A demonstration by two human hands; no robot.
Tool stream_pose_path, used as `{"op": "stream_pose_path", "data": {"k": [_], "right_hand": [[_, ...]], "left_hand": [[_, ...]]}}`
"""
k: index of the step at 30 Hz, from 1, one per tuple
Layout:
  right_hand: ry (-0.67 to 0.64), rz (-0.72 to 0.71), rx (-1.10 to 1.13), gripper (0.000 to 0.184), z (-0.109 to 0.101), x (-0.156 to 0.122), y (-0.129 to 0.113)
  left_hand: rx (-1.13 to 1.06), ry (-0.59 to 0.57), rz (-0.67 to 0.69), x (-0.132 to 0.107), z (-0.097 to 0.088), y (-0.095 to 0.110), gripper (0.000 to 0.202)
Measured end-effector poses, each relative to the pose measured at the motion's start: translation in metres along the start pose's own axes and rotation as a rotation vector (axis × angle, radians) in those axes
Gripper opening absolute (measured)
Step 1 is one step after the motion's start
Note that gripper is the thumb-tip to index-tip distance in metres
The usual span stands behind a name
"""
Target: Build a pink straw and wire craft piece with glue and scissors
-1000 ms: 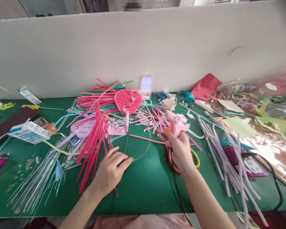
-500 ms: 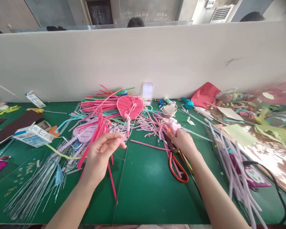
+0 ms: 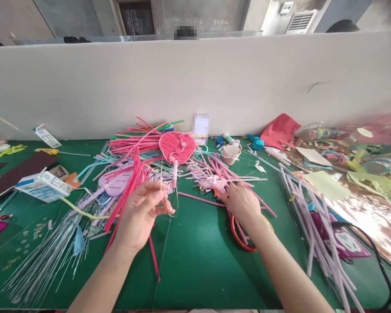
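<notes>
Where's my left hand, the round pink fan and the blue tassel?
Left hand (image 3: 140, 214): head view, middle of the hand.
Pink fan (image 3: 174, 147): head view, its round face.
Blue tassel (image 3: 78, 243): head view, its middle.

A looped strand (image 3: 161, 172), perhaps wire, stands left of a pink gadget (image 3: 217, 183) and a half-hidden red-handled tool (image 3: 234, 234).

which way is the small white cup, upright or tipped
Upright: the small white cup stands with its opening facing up and its wall below the rim.

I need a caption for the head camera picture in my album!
Left hand pinching a thin strand, right hand over a red-handled tool, pink fan beyond.
</notes>
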State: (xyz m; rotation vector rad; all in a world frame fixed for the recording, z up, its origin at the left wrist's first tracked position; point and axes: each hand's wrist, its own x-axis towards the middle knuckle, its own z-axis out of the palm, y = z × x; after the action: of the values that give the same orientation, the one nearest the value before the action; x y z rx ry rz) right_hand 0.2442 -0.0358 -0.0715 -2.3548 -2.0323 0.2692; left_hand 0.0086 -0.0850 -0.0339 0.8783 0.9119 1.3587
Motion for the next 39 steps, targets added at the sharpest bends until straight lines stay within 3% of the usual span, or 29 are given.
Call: {"op": "stream_pose_path", "data": {"k": [2, 4, 5, 8, 10, 13, 18, 39], "right_hand": [[0.120, -0.050, 0.149, 0.031, -0.010, -0.012, -0.006], [0.204, -0.190, 0.522, 0.025, -0.021, -0.027, -0.017], [0.178, -0.268, 0.736, 0.023, -0.025, -0.034, -0.024], [-0.134, -0.441, 1.305, 0.027, -0.034, -0.051, -0.046], [-0.307, -0.464, 1.540, 0.029, -0.034, -0.055, -0.058], [-0.352, -0.392, 1.729, 0.022, -0.030, -0.056, -0.067], [-0.349, -0.330, 1.791, 0.020, -0.027, -0.057, -0.068], [-0.319, -0.339, 1.783, 0.015, -0.016, -0.057, -0.064]], "left_hand": [[-0.010, -0.021, -0.024, 0.000, 0.001, -0.002, 0.015], [0.016, -0.034, -0.031, 0.000, 0.002, -0.005, 0.014], [0.042, -0.037, -0.028, -0.001, 0.004, -0.006, 0.013], [0.147, -0.047, 0.011, -0.005, 0.008, -0.008, 0.010], [0.205, -0.067, 0.033, -0.008, 0.011, -0.008, 0.008], [0.256, -0.085, 0.031, -0.013, 0.014, -0.005, 0.009], [0.291, -0.085, 0.029, -0.015, 0.014, -0.006, 0.014], [0.505, -0.128, 0.108, -0.016, 0.007, -0.011, 0.012]]}}
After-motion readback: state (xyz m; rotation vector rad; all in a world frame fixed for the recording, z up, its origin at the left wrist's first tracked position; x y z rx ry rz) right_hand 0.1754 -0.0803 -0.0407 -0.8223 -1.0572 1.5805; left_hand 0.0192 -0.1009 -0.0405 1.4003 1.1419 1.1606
